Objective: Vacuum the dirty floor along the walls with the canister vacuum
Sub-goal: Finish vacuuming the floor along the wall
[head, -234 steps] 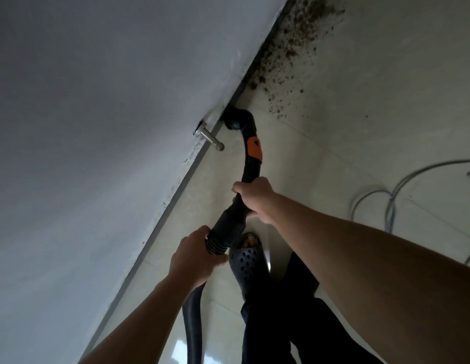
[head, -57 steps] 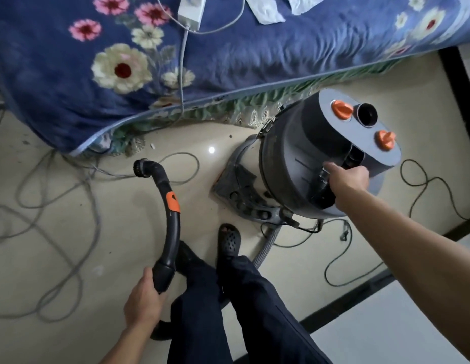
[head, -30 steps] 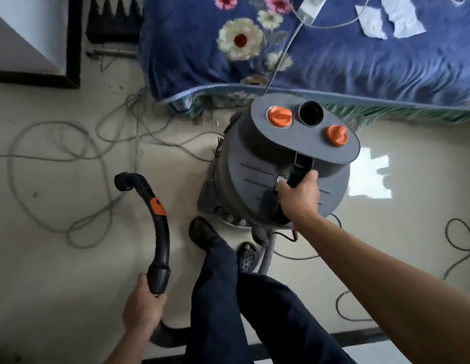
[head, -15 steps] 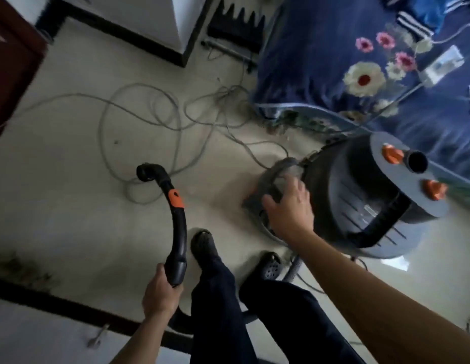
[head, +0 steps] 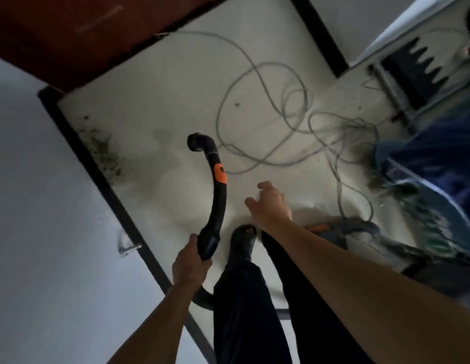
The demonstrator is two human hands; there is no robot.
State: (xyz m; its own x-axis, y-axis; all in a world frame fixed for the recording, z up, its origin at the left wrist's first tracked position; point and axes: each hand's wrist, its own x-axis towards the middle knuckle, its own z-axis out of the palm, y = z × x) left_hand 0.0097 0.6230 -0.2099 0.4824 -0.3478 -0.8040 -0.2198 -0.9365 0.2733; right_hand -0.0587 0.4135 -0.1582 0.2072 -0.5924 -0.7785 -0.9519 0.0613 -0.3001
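Since half a second ago the right grip has come off the side of the canister vacuum. It now hangs in the air at the middle of the frame with its fingers loosely spread, holding nothing. The view has swung round as well. The canister has slid from the right middle to the lower right edge, where only its blurred grey base and an orange part show.

The left grip is clenched round the lower end of the black hose handle, low in the middle of the frame. The handle curves up and to the left, with an orange button partway along it. Its open mouth is off the floor and points toward the left. The hose runs down from the left grip and passes behind a trouser leg.

A patch of dark dirt lies on the floor against the black baseboard at the left, well apart from the handle's mouth. A white wall fills the left side, with a metal door stop sticking out of it. A red-brown door stands at the upper left. Grey cables loop over the floor at upper middle. The blue bed is at the right edge. A dark shoe stands on the floor just below the right grip.
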